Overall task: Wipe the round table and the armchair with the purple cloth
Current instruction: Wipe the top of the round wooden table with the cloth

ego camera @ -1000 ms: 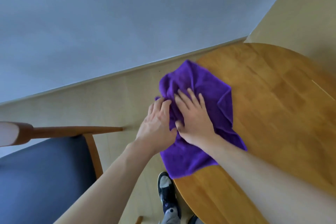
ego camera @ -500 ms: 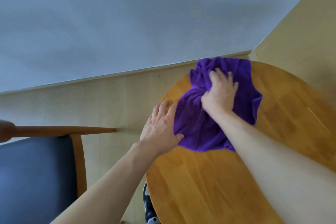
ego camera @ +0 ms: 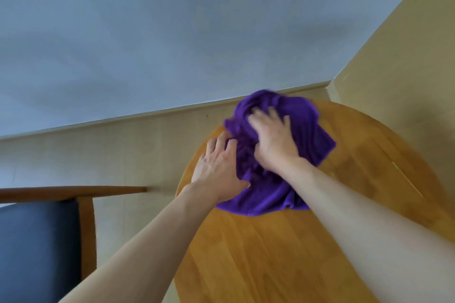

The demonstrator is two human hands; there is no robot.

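On the far left part of the round table (ego camera: 283,253), purple cloth (ego camera: 290,155) bunched under right hand (ego camera: 273,140), fingers spread, pressing flat; left hand (ego camera: 219,170) open, palm down on the rim, touching the cloth's edge. Best done with firm, overlapping strokes, cloth kept flat. Armchair (ego camera: 37,241) beside the table, unwiped.

Two bare forearms, left hand (ego camera: 216,170), right hand (ego camera: 275,145), sleeveless
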